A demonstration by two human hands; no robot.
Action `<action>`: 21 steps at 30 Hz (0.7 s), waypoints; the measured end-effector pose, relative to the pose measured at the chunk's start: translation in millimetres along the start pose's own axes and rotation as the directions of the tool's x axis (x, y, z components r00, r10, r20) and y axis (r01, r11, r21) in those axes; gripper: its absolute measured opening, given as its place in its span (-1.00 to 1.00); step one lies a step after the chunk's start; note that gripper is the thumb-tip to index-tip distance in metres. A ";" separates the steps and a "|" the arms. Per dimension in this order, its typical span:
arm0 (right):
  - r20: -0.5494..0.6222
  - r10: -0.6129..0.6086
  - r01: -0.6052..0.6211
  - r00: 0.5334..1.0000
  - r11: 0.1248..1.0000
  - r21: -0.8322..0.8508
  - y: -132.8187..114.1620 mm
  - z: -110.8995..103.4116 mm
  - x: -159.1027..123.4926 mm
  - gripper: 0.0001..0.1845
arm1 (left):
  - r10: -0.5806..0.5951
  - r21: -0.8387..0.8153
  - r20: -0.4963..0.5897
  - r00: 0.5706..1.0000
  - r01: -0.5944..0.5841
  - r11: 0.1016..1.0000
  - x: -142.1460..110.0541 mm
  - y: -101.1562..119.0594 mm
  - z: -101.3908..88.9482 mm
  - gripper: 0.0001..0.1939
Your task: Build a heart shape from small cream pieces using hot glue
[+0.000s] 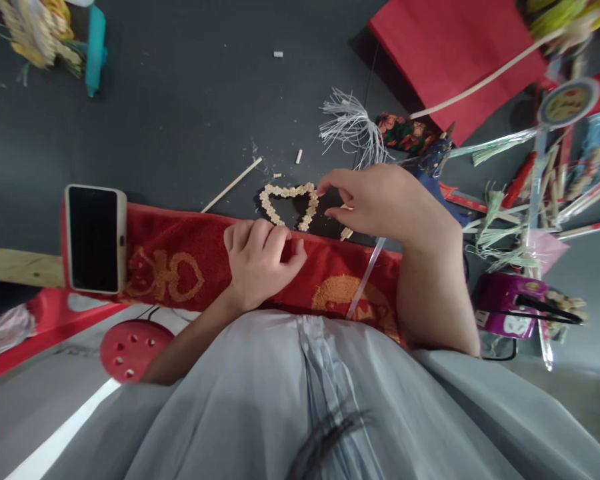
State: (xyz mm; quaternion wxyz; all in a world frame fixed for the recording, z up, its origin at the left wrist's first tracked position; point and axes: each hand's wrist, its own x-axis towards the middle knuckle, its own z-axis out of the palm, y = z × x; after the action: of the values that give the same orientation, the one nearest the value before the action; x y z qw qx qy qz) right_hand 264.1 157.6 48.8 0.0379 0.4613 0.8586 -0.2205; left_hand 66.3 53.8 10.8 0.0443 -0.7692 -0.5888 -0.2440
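Note:
A cream heart-shaped string of small beads or flower-like pieces (311,212) lies on the dark table at the towel's far edge. Its lower end is open or hidden near my left hand. My left hand (260,260) rests on the red towel (215,233), fingers curled down and their undersides hidden; whether it holds anything does not show. My right hand (375,197) hangs over the heart's right side. Its index fingertip is at or close to the beads, the thumb apart, with nothing visible between them. A small pale piece (347,233) lies under my right hand.
A pale stick (233,185) and small white bits lie beyond the heart. A phone (94,239) sits on the towel's left end. White string tassels (353,123), a red box (445,57) and a purple device (507,303) stand on the right among cluttered sticks.

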 end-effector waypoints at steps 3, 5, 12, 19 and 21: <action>-0.020 -0.015 0.015 1.000 1.000 0.002 2.5 0.6 -0.2 -0.65 | 0.016 0.000 -0.014 1.000 -0.016 1.000 1.5 0.7 1.6 -0.84; -0.022 -0.020 0.020 1.000 1.000 0.011 3.2 0.7 -0.2 -0.68 | 0.036 -0.007 -0.016 0.999 -0.036 0.999 2.6 0.7 2.4 -0.80; -0.017 -0.015 0.014 1.000 1.000 -0.020 0.9 1.1 0.0 -0.73 | 0.087 -0.016 -0.013 0.996 -0.087 0.996 1.0 -2.1 3.0 -0.72; -0.020 -0.002 0.001 1.000 1.000 -0.014 0.2 3.7 -0.1 -0.74 | 0.040 -0.055 0.024 0.999 -0.039 0.998 -0.9 -3.5 4.1 -0.75; -0.013 -0.003 0.003 1.000 1.000 -0.006 0.8 3.7 0.1 -0.74 | 0.063 -0.019 0.006 0.998 -0.063 0.998 0.0 -3.2 3.3 -0.75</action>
State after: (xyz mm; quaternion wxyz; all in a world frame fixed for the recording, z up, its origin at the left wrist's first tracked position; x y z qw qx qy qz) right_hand 264.1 156.6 45.2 0.0334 0.4614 0.8602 -0.2148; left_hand 64.4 55.9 7.2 0.0428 -0.7886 -0.5621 -0.2456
